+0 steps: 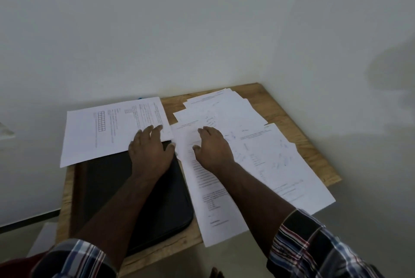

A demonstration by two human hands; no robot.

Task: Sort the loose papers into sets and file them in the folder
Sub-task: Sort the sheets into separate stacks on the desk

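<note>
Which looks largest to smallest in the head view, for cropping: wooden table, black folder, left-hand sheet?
1. wooden table
2. black folder, partly covered
3. left-hand sheet
Folder versus sheet is unsure: the folder sits nearer.

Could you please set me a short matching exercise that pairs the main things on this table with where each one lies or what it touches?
Things:
1. black folder
2. gridded sheet
3. left hand
4. right hand

Places:
A. flat on the scattered papers
B. across the folder's far end
C. on the gridded sheet's near corner
D. closed, on the table's left side

Pairs: 1-D, 2-B, 3-C, 4-A
</note>
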